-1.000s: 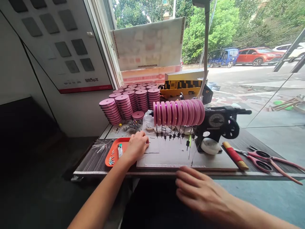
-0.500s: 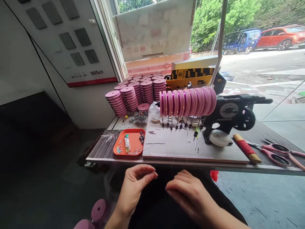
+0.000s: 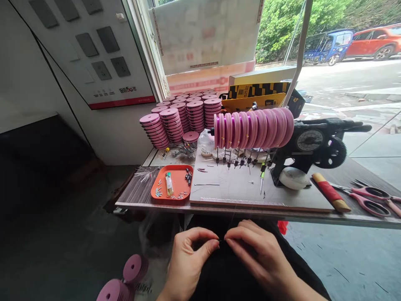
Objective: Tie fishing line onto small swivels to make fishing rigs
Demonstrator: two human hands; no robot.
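Observation:
My left hand (image 3: 189, 261) and my right hand (image 3: 257, 255) meet below the table edge over my dark lap. Thumb and forefinger of each pinch together at a tiny dark thing between them, too small to name. A fine line seems to run up from the pinch toward the table. On the table a row of pink spools (image 3: 253, 128) sits on the shaft of a black winding machine (image 3: 313, 144). Small dark weights (image 3: 233, 161) hang under the spools above a grey board (image 3: 238, 188).
An orange tray (image 3: 178, 190) with a lighter and small parts lies at the left. Stacks of pink spools (image 3: 181, 119) stand behind it. Pink scissors (image 3: 369, 198), a red-and-tan handle (image 3: 330, 195) and a white roll (image 3: 293, 177) lie right. More pink spools (image 3: 125, 280) lie by my left arm.
My left hand left the table by the orange tray and came down to my lap. Both hands then closed in until their fingertips pinch together. The camera tilted downward.

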